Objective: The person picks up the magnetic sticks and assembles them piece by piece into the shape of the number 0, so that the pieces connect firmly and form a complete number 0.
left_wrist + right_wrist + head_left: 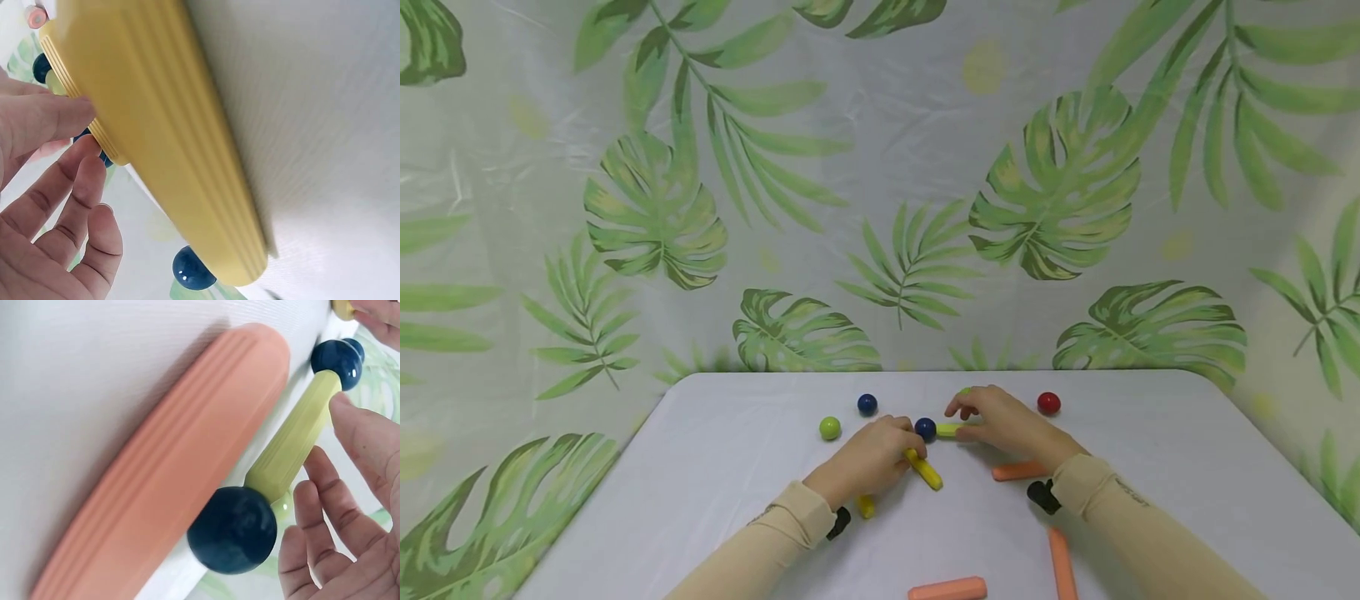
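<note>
My left hand (871, 454) pinches a yellow stick (923, 469) between thumb and fingers, its far end near a dark blue ball (926, 429). A second yellow stick (156, 137) lies under the left wrist, mostly covered by the hand in the head view. My right hand (1009, 427) is loosely bent around a lime-green stick (294, 437), with the thumb at its side and a gap to the fingers. That stick lies between the blue ball and another blue ball (232, 530). Behind the right fingers a green ball (965, 391) is partly hidden.
Across the white table (737, 517), a green ball (830, 428) and a blue ball (867, 405) lie beyond the left hand. A red ball (1048, 403) lies at the far right. Orange sticks lie by the right forearm (1018, 471) and at the front (947, 588); a redder one (1062, 562) is nearby.
</note>
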Available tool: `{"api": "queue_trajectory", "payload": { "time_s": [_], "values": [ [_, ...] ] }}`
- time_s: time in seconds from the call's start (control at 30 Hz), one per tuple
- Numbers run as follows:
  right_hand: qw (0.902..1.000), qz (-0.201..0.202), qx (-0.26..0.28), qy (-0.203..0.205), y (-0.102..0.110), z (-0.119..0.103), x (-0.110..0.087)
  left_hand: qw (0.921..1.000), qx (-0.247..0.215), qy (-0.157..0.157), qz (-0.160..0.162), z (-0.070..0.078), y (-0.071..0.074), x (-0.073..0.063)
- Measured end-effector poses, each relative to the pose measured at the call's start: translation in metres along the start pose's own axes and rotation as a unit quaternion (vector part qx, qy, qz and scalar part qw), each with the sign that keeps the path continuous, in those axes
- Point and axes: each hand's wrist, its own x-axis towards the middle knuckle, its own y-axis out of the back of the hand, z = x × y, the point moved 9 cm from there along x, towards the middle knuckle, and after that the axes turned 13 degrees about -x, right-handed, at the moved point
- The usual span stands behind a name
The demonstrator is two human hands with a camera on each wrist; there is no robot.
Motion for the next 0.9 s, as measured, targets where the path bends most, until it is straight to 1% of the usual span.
{"api": "queue_trajectory", "payload": {
  "time_s": [0.27, 0.33, 0.43, 0.57, 0.63, 0.77, 0.9],
  "values": [
    [0.9998, -0.013, 0.014, 0.005, -0.005, -0.008, 0.014, 0.9998, -0.006, -0.015, 0.010, 0.005, 0.000, -0.005],
    [0.9996, -0.017, 0.021, 0.004, -0.007, -0.009, 0.016, 0.9998, -0.006, -0.017, 0.009, 0.006, 0.000, -0.006],
    [0.9995, -0.020, 0.023, 0.012, -0.009, -0.014, 0.021, 0.9998, -0.009, -0.015, 0.004, 0.006, -0.001, -0.008],
    [0.9990, -0.028, 0.018, 0.030, -0.011, -0.022, 0.026, 0.9999, -0.009, -0.008, -0.009, 0.008, -0.002, -0.011],
    [0.9988, -0.033, 0.014, 0.034, -0.012, -0.025, 0.029, 0.9999, -0.005, -0.009, -0.013, 0.010, -0.002, -0.012],
    [0.9985, -0.039, 0.009, 0.038, -0.013, -0.030, 0.032, 0.9998, 0.003, -0.016, -0.012, 0.012, -0.002, -0.014],
    [0.9985, -0.042, 0.001, 0.033, -0.015, -0.033, 0.035, 0.9998, 0.008, -0.019, -0.007, 0.013, -0.002, -0.015]
  ]
}}
